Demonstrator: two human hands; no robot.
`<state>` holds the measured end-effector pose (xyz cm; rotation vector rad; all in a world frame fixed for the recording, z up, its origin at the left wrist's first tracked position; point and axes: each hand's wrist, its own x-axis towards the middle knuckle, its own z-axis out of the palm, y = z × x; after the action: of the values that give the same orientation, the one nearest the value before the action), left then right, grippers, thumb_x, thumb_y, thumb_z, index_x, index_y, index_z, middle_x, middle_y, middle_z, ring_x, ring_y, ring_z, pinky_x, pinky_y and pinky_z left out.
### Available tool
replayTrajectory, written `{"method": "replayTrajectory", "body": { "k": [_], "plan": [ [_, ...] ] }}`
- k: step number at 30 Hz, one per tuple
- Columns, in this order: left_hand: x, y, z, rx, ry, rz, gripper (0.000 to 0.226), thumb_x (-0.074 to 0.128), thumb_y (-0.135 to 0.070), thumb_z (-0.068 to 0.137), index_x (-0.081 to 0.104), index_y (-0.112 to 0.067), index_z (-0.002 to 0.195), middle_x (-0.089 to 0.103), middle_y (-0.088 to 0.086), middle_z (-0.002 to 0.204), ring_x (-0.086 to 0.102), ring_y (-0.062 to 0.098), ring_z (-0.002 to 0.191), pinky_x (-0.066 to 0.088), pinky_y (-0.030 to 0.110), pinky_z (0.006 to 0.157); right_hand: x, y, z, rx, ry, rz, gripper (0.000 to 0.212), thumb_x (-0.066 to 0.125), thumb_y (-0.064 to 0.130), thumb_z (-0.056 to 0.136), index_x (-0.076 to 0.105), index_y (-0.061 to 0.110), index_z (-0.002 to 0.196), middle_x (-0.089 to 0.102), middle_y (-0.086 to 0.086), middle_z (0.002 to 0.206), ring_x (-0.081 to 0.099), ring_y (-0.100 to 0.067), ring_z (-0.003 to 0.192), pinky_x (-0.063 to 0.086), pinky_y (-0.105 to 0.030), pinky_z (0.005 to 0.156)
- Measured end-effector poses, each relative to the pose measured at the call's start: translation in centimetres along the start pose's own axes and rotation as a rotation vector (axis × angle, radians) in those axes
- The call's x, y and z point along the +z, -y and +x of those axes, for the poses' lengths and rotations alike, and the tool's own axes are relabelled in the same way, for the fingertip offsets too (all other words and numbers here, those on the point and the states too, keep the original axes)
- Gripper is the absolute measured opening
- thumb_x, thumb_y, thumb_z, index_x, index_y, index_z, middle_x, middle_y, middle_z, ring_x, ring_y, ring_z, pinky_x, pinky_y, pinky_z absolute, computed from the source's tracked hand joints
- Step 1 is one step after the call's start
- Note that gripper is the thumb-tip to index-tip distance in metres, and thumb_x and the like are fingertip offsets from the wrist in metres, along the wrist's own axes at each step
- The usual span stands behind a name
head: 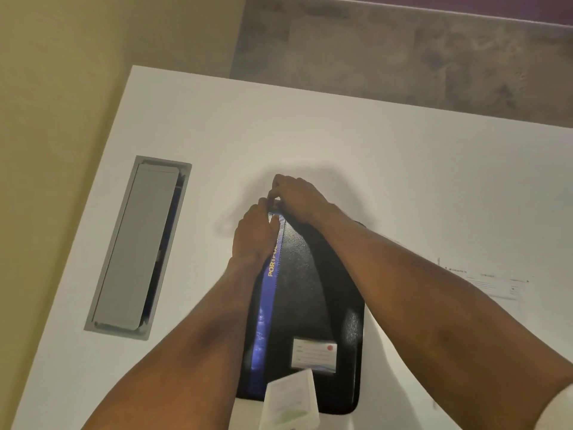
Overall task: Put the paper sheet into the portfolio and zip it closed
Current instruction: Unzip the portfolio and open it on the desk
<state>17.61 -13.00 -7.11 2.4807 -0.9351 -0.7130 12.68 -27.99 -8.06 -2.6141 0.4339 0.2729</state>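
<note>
A black portfolio (307,293) with a blue stripe and yellow lettering lies closed on the white table (372,156), its long side pointing away from me. A white label with a red dot (313,352) sits on its near cover. My left hand (255,235) presses and grips the far left corner of the portfolio. My right hand (297,197) pinches something small at that same far corner, most likely the zipper pull, which the fingers hide. A white paper sheet (483,279) with faint print lies flat on the table to the right, partly behind my right forearm.
A grey cable-port lid (136,246) is set into the table at the left. A small pale card or tag (291,401) hangs close to the camera at the bottom. Beyond the table's far edge is a brownish carpet floor (403,51).
</note>
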Motion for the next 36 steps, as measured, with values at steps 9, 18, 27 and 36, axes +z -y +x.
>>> {"method": "replayTrajectory", "body": {
  "k": [9,18,27,36],
  "plan": [
    [-0.5,-0.2,0.8,-0.014,-0.004,-0.018,0.011,0.044,-0.023,0.103,0.049,-0.014,0.100,0.066,0.007,0.095,0.060,0.035,0.084,0.047,0.043,0.070,-0.1,-0.6,-1.5,-0.204,-0.061,-0.211,0.023,0.044,0.025,0.089,0.066,0.022,0.091,0.059,0.001,0.096,0.033,-0.020,0.068,0.014,-0.028,0.055],
    [-1.4,-0.7,2.0,-0.072,0.073,0.006,0.009,0.042,-0.005,0.102,0.050,-0.011,0.100,0.064,0.013,0.087,0.059,0.040,0.081,0.052,0.048,0.073,-1.2,-3.5,-2.9,-0.178,0.012,-0.175,0.017,0.049,0.027,0.091,0.065,0.021,0.092,0.063,0.000,0.110,0.049,-0.025,0.083,0.026,-0.029,0.071],
    [-1.3,-0.9,2.2,-0.122,0.078,-0.033,0.013,0.042,-0.001,0.098,0.052,-0.011,0.098,0.061,0.011,0.085,0.054,0.035,0.076,0.045,0.038,0.067,-1.7,-9.3,-9.3,-0.092,0.021,-0.366,0.014,0.056,0.030,0.096,0.064,0.022,0.089,0.064,0.000,0.104,0.055,-0.024,0.082,0.029,-0.026,0.072],
    [-1.2,-1.4,2.1,-0.154,0.073,-0.003,0.015,0.043,0.000,0.094,0.054,-0.010,0.097,0.063,0.015,0.088,0.060,0.039,0.081,0.053,0.045,0.072,-1.1,-10.4,-17.6,0.304,-0.111,-0.222,0.026,0.059,0.008,0.085,0.073,0.022,0.102,0.067,-0.001,0.102,0.063,-0.029,0.092,0.045,-0.038,0.076]
  ]
}}
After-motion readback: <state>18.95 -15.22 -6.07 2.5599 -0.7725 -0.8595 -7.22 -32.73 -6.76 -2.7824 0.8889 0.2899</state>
